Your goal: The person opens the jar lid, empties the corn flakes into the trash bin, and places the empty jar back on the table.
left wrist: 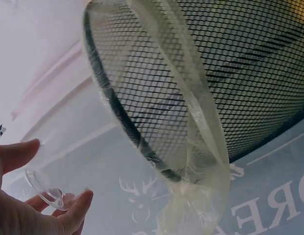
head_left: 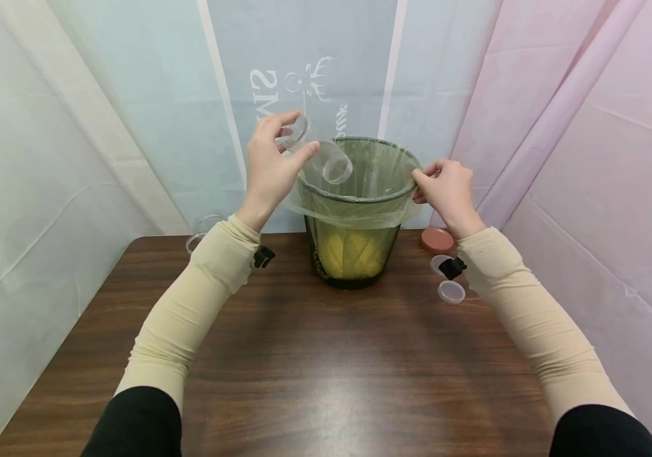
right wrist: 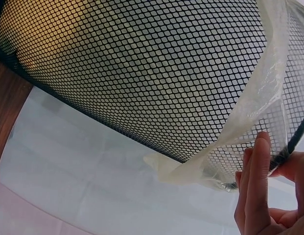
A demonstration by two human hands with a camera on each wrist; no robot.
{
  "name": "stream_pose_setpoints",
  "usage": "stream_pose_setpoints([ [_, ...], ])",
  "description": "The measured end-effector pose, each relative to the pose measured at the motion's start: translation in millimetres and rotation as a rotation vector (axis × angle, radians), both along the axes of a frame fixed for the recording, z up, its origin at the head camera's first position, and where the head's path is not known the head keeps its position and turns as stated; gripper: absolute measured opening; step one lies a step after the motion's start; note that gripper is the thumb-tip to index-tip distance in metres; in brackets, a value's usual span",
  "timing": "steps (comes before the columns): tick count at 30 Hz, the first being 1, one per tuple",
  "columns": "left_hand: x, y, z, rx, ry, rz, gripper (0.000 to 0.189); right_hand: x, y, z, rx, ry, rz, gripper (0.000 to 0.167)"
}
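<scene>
My left hand is raised over the left side of a black mesh wastebasket lined with a translucent bag. Its thumb and fingers are bent around a clear plastic jar, whose round rim shows against the fingers in the left wrist view. Just past the thumb, a second clear jar shape tilts down over the basket's mouth. At the basket's right rim, my right hand pinches the edge and bag, thumb on one side and fingers on the other.
Yellow shows through the mesh low in the basket. A reddish lid and two clear round lids lie on the brown table near the right wrist. Clear round plastic partly hides behind the left forearm. Cloth curtains surround the table.
</scene>
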State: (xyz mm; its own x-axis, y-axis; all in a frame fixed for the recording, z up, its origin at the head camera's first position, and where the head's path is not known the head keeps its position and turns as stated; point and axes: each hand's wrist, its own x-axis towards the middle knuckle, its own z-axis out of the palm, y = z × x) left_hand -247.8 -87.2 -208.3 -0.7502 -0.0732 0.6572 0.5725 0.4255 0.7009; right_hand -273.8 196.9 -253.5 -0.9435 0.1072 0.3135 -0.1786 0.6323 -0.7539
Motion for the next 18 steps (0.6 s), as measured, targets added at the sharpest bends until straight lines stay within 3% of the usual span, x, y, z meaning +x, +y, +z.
stream_pose_setpoints([
  [4,0.2,-1.5,-0.7,0.09,-0.016,-0.045,0.052,0.6,-0.3,-0.3,0.007,-0.002,0.003,0.026],
  [6,0.3,-0.9,-2.4,0.056,0.009,-0.025,0.052,0.1,-0.2,-1.1,0.012,0.0,0.002,0.026],
  [11,1.1,0.7,-7.3,-0.129,0.09,0.095,0.055,0.0,-0.8,-1.3,0.001,-0.003,0.012,0.029],
  [18,2.9,0.3,-8.0,-0.11,0.052,0.094,0.056,0.1,1.6,0.3,-0.011,-0.014,0.024,0.048],
])
